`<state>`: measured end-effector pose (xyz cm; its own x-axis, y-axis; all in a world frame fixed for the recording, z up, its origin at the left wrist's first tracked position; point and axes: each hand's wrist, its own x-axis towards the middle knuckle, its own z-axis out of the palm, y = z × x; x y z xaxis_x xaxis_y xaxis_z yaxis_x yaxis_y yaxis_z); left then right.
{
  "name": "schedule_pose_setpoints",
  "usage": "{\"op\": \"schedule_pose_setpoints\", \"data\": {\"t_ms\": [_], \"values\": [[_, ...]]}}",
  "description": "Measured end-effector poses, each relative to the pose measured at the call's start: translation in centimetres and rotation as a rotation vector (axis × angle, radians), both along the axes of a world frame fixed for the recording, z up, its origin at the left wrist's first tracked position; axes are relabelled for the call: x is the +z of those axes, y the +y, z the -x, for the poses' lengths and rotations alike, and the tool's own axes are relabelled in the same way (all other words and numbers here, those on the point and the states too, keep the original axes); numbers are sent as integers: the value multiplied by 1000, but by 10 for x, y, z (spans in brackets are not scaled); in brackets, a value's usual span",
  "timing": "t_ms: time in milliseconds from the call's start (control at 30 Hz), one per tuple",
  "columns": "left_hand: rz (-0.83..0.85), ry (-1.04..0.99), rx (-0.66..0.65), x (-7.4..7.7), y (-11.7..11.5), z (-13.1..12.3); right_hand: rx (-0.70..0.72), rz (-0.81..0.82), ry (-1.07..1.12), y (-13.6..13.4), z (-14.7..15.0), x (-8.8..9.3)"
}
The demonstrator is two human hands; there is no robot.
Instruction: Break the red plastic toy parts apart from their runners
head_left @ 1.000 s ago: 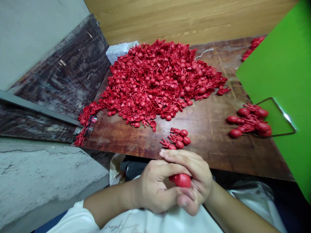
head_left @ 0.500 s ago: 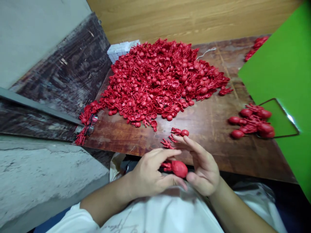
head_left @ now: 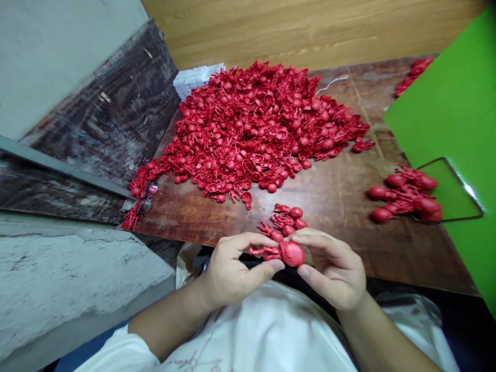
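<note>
Both my hands hold one red plastic toy figure [head_left: 284, 252] just over the near edge of the brown wooden table [head_left: 329, 196]. My left hand [head_left: 232, 268] pinches its thin body end between thumb and forefinger. My right hand [head_left: 333, 266] grips the round head end. Right behind my fingers lie three like figures [head_left: 287, 222] on the table. A big heap of red plastic parts [head_left: 256, 129] covers the far left of the table.
A small group of finished red figures [head_left: 406, 196] lies at the right beside a green board [head_left: 453, 119] with a wire frame. More red pieces [head_left: 413, 75] sit at the far right corner. A white block [head_left: 196, 77] stands behind the heap. Spectacles [head_left: 143, 199] rest on the left edge.
My hands were clasped low around the red piece, then came apart. Now they have risen to the table edge, each pinching one end of the figure.
</note>
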<state>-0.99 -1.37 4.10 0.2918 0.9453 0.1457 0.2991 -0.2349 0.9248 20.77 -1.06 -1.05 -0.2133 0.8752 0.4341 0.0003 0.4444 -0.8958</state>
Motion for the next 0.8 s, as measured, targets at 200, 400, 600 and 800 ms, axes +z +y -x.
{"op": "schedule_pose_setpoints", "data": {"t_ms": [200, 400, 600, 800], "values": [[-128, 17, -30, 0, 3, -3, 63, -46, -78, 1, 0, 5], [-155, 97, -166, -6, 3, -4, 107, 7, -20, 1, 4, 10], [-122, 60, -311, -8, 1, -11, 94, 38, 30, -1, 10, 13], [-212, 139, -308, -16, -7, -18, 107, 68, 50, -2, 10, 13]]}}
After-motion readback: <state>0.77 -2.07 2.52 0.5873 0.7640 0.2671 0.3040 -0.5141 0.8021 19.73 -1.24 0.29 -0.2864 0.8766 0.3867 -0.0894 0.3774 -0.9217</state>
